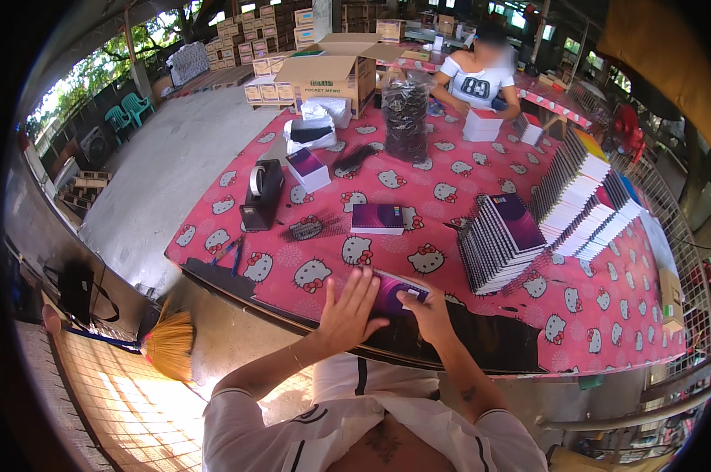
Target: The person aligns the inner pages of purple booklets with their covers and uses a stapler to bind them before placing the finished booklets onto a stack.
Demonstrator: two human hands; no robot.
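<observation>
A purple-covered pocket notebook lies at the table's near edge between my hands. My left hand rests flat against its left end, fingers stretched out. My right hand grips the right end, thumb on top and fingers out of sight beneath. Just beyond lies a small pile of purple notebooks. Loose black binding coils are scattered to its left. A tall stack of spiral-bound purple notebooks stands to the right of my hands.
A black tape dispenser and pens lie at left. Farther back stand a bag of black coils and an open carton. More notebook stacks line the right. Across the table a person handles notebooks. A broom is left below.
</observation>
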